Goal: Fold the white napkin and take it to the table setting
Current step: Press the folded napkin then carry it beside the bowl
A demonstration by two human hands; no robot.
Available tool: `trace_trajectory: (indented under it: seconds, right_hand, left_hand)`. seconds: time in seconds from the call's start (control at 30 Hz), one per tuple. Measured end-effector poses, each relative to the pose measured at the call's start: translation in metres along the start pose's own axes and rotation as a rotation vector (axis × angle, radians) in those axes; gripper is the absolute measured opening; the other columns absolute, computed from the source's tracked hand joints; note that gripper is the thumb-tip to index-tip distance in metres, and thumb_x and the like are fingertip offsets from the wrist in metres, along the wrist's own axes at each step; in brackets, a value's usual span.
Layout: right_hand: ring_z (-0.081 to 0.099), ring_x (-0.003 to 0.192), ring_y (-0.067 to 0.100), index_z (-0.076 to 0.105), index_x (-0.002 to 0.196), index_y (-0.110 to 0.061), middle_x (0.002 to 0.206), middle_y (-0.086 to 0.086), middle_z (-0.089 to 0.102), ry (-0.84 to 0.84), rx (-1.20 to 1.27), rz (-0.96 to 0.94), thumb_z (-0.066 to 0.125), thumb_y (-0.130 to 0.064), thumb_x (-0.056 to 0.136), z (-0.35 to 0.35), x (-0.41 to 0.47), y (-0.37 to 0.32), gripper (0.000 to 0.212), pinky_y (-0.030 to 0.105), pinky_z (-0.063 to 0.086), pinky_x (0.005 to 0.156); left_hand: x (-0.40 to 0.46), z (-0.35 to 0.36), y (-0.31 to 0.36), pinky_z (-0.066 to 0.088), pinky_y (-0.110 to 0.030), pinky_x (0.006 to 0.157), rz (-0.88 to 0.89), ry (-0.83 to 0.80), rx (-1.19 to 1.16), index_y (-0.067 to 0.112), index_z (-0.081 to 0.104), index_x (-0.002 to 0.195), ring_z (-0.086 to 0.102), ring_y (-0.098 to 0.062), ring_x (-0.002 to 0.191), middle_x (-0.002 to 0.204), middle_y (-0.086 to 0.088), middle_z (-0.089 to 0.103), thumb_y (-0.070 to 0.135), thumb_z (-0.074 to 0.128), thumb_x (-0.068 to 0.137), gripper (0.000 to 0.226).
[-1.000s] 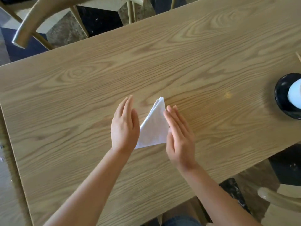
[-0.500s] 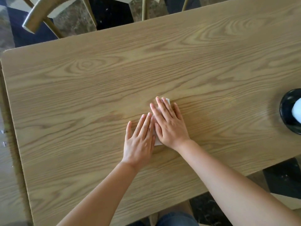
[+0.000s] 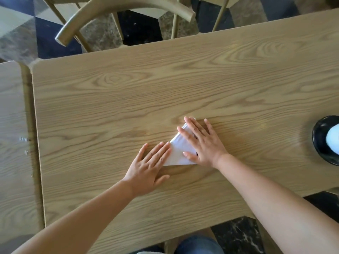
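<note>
The white napkin point(image 3: 177, 153) lies flat on the wooden table point(image 3: 128, 99), folded into a triangle with its tip pointing away from me. My right hand point(image 3: 200, 143) lies flat on the napkin's right half, fingers straight and spread, pressing it down. My left hand point(image 3: 149, 165) lies flat on the table at the napkin's left edge, its fingertips touching the lower left corner. Part of the napkin is hidden under my right hand.
A black dish point(image 3: 322, 140) holding something white sits at the table's right edge. A wooden chair point(image 3: 124, 10) stands at the far side. A second table point(image 3: 12, 143) adjoins on the left.
Both hands went from standing on edge beside the napkin to lying flat on it. Since half a second ago they have spread apart, uncovering the napkin's middle.
</note>
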State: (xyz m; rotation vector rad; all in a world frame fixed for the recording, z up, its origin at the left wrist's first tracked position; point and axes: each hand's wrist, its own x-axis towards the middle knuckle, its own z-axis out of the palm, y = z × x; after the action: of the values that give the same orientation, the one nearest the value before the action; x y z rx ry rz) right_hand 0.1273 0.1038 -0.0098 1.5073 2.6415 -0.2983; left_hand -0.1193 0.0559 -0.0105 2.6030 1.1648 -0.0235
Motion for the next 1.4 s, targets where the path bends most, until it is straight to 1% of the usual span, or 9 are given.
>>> trace_trajectory:
  seconds: [0.2,0.33,0.6,0.73,0.9,0.97,1.07,1.2,1.4]
  right_hand:
    - [0.006,0.143,0.018,0.016,0.147,-0.019,0.156,0.008,0.011,0.023,0.034,0.187,0.033,-0.057,0.086,-0.008,-0.013,-0.019,0.074,0.060,0.007,0.110]
    - [0.016,0.141,0.018,0.027,0.144,-0.015,0.152,0.007,0.028,0.142,0.155,0.363,0.035,-0.040,0.091,-0.002,-0.038,-0.050,0.059,0.053,0.009,0.109]
    - [0.023,0.137,0.016,0.037,0.139,-0.011,0.147,0.003,0.040,0.132,0.171,0.507,0.038,-0.026,0.087,-0.004,-0.034,-0.073,0.053,0.052,0.025,0.109]
    - [0.037,0.134,0.024,0.042,0.134,-0.007,0.144,0.007,0.044,0.129,0.289,0.521,0.068,-0.010,0.073,-0.007,-0.032,-0.078,0.066,0.054,0.040,0.098]
    - [0.028,0.139,0.028,0.038,0.138,-0.003,0.148,0.010,0.036,0.221,0.495,0.541,0.062,0.001,0.077,-0.006,-0.028,-0.082,0.066,0.047,0.033,0.109]
    - [0.025,0.140,0.024,0.032,0.141,-0.005,0.149,0.009,0.033,0.245,0.731,0.671,0.057,-0.002,0.085,-0.011,-0.027,-0.083,0.062,0.036,0.025,0.114]
    - [0.044,0.123,0.022,0.036,0.138,-0.006,0.131,0.007,0.049,0.357,0.931,0.874,0.061,-0.013,0.085,-0.025,-0.027,-0.081,0.058,0.026,0.033,0.099]
    - [0.053,0.095,0.014,0.048,0.126,-0.008,0.104,-0.003,0.055,0.392,1.122,1.023,0.063,-0.025,0.085,-0.039,-0.031,-0.073,0.047,0.031,0.045,0.083]
    - [0.056,0.052,0.008,0.063,0.087,-0.003,0.068,0.005,0.059,0.411,1.576,1.092,0.058,-0.008,0.088,-0.048,-0.049,-0.062,0.007,0.019,0.048,0.048]
  left_hand:
    - [0.004,-0.019,0.014,0.037,-0.051,0.102,-0.118,0.009,-0.050,0.012,0.040,0.140,0.039,-0.017,0.133,0.147,-0.004,0.040,0.049,0.032,0.089,0.063]
    - [0.031,-0.039,0.028,0.049,-0.037,0.079,-0.335,0.157,-0.172,0.008,0.057,0.118,0.064,-0.024,0.093,0.104,-0.003,0.067,0.034,0.039,0.087,0.045]
    - [0.079,-0.057,0.025,0.042,-0.031,0.083,-0.670,-0.101,-0.565,0.008,0.057,0.110,0.052,-0.026,0.105,0.111,-0.009,0.058,0.020,0.049,0.089,0.025]
    - [0.091,-0.069,0.020,0.030,-0.027,0.052,-0.658,-0.267,-0.664,0.006,0.056,0.070,0.047,-0.031,0.074,0.068,-0.007,0.054,0.010,0.048,0.080,0.014]
    - [0.091,-0.076,0.017,0.045,-0.031,0.070,-0.668,-0.351,-0.788,0.008,0.066,0.098,0.058,-0.025,0.084,0.090,-0.008,0.065,0.008,0.052,0.080,0.024]
    - [0.090,-0.079,0.019,0.046,-0.031,0.065,-0.702,-0.351,-0.923,0.011,0.064,0.100,0.056,-0.023,0.076,0.085,-0.007,0.062,0.003,0.052,0.079,0.026]
    - [0.086,-0.084,0.022,0.047,-0.028,0.061,-0.759,-0.308,-1.118,0.014,0.056,0.102,0.055,-0.020,0.074,0.086,-0.006,0.059,0.000,0.053,0.082,0.025]
    - [0.079,-0.083,0.019,0.054,-0.045,0.085,-0.799,-0.281,-1.416,0.016,0.054,0.110,0.063,-0.030,0.100,0.117,-0.017,0.058,0.000,0.058,0.083,0.032]
    - [0.073,-0.087,0.026,0.056,-0.037,0.073,-0.744,-0.286,-1.562,0.016,0.052,0.109,0.064,-0.017,0.076,0.103,-0.011,0.057,-0.005,0.054,0.087,0.031]
